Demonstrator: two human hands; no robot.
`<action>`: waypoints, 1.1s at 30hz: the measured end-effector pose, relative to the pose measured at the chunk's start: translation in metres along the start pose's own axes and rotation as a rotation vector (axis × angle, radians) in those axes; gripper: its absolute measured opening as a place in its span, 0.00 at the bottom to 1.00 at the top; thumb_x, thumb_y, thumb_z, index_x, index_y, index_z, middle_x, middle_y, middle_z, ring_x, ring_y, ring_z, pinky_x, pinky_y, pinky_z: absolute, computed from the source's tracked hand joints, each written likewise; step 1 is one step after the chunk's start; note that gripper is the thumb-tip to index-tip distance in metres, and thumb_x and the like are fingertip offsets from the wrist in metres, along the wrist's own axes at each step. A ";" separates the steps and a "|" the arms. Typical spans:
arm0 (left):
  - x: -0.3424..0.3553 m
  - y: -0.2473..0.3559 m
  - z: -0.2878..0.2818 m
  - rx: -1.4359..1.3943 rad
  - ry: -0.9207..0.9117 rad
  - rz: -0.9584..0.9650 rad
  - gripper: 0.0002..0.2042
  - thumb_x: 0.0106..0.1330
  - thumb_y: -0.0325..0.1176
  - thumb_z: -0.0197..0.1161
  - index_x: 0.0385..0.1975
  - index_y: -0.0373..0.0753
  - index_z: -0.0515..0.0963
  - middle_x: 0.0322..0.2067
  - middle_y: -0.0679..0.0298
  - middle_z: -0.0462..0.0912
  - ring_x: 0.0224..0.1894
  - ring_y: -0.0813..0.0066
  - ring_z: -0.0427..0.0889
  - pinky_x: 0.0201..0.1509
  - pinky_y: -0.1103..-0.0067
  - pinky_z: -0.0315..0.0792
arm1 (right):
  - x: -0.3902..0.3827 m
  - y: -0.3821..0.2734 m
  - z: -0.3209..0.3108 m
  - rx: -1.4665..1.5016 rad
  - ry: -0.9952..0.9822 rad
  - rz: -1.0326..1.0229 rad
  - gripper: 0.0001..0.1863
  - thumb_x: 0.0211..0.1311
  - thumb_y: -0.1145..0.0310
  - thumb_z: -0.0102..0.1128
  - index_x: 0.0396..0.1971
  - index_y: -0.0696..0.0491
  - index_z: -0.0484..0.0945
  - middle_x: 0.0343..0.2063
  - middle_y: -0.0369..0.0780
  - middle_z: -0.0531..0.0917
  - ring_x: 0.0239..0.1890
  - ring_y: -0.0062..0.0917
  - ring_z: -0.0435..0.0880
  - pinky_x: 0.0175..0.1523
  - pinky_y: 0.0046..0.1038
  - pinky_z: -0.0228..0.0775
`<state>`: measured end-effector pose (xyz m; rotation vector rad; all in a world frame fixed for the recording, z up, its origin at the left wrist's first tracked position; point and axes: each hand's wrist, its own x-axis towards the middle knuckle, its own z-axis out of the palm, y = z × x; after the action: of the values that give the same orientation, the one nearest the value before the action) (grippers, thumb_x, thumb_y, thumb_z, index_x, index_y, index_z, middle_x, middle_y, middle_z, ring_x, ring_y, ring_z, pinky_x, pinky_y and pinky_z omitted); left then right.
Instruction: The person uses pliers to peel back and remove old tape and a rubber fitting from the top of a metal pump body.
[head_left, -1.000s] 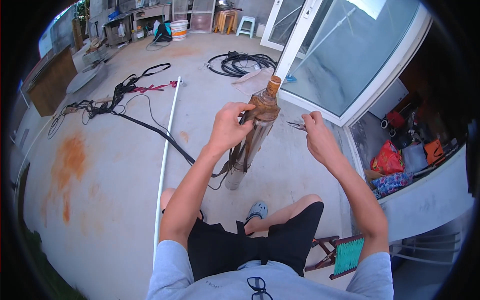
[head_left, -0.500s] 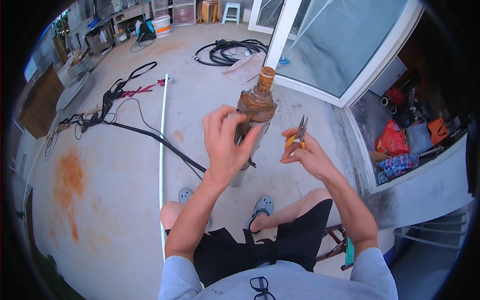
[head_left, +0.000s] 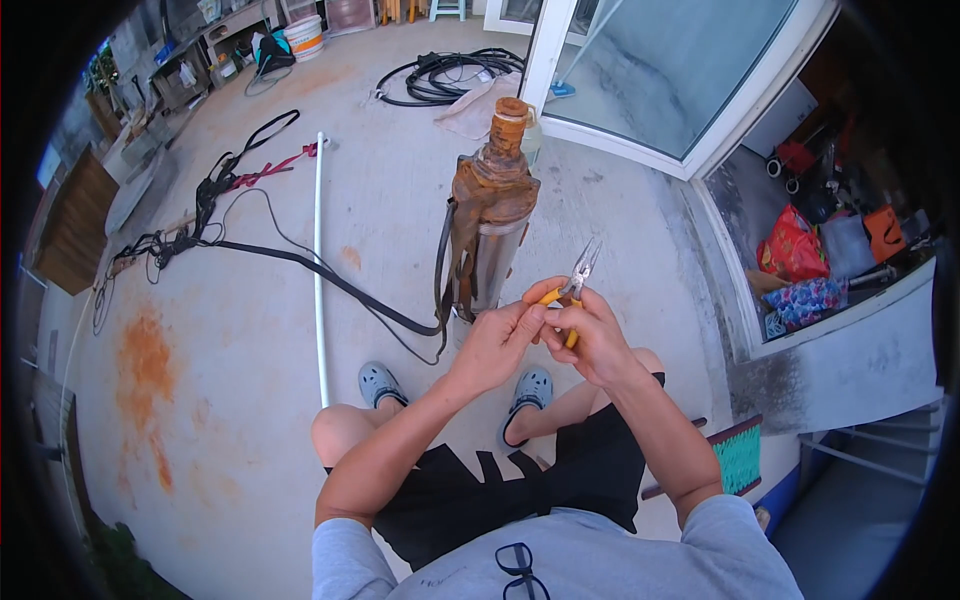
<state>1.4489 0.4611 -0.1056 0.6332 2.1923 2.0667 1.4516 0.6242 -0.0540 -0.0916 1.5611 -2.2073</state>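
Observation:
My right hand (head_left: 592, 340) is wrapped around yellow-handled needle-nose pliers (head_left: 579, 275), their metal jaws pointing away from me and slightly apart. My left hand (head_left: 502, 340) meets it from the other side, its thumb and fingers pinching at one yellow handle. Just beyond the hands an upright metal cylinder with a rusty, pump-like top (head_left: 492, 190) stands on the floor between and ahead of my feet. A black cable (head_left: 441, 265) runs down its left side, and the lower end is partly behind my left hand.
To the left lie a long white pipe (head_left: 319, 240) and tangled black cable with straps (head_left: 205, 215). Coiled black hose (head_left: 440, 78) and a cloth (head_left: 478, 108) are farther off. A white-framed glass door (head_left: 640, 90) stands open at right, near bags (head_left: 795, 245) in a doorway.
My left hand has come away from the rusty cylinder top to the pliers. My right hand has shifted left and nearer, bringing the pliers in front of me.

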 end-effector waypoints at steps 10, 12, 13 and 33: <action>-0.015 0.001 0.002 -0.100 -0.162 -0.114 0.27 0.78 0.50 0.47 0.21 0.34 0.73 0.16 0.67 0.71 0.21 0.80 0.69 0.26 0.78 0.64 | 0.001 -0.029 -0.008 -0.164 -0.195 0.232 0.13 0.75 0.60 0.54 0.42 0.56 0.74 0.24 0.32 0.73 0.14 0.10 0.59 0.19 0.14 0.49; -0.022 0.005 0.008 -0.158 -0.191 -0.102 0.27 0.78 0.50 0.46 0.21 0.34 0.73 0.17 0.68 0.71 0.22 0.80 0.69 0.26 0.79 0.64 | -0.007 -0.038 -0.004 -0.218 -0.243 0.292 0.15 0.73 0.58 0.57 0.41 0.56 0.74 0.24 0.32 0.73 0.15 0.10 0.60 0.20 0.15 0.50; -0.025 0.006 0.010 -0.211 -0.214 -0.088 0.27 0.78 0.49 0.46 0.21 0.34 0.73 0.17 0.68 0.72 0.22 0.81 0.69 0.27 0.79 0.64 | -0.010 -0.039 -0.005 -0.212 -0.236 0.295 0.15 0.73 0.58 0.57 0.41 0.56 0.74 0.24 0.32 0.73 0.15 0.10 0.60 0.20 0.15 0.50; 0.009 -0.023 0.023 -0.363 -0.166 -0.074 0.33 0.71 0.60 0.52 0.60 0.34 0.68 0.42 0.61 0.78 0.38 0.76 0.77 0.41 0.80 0.71 | -0.028 0.030 -0.040 0.075 0.139 -0.149 0.10 0.74 0.65 0.53 0.36 0.57 0.75 0.26 0.37 0.79 0.25 0.19 0.77 0.30 0.24 0.70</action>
<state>1.4419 0.4853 -0.1274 0.6458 1.6681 2.2033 1.4740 0.6622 -0.0904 -0.0332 1.5874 -2.4317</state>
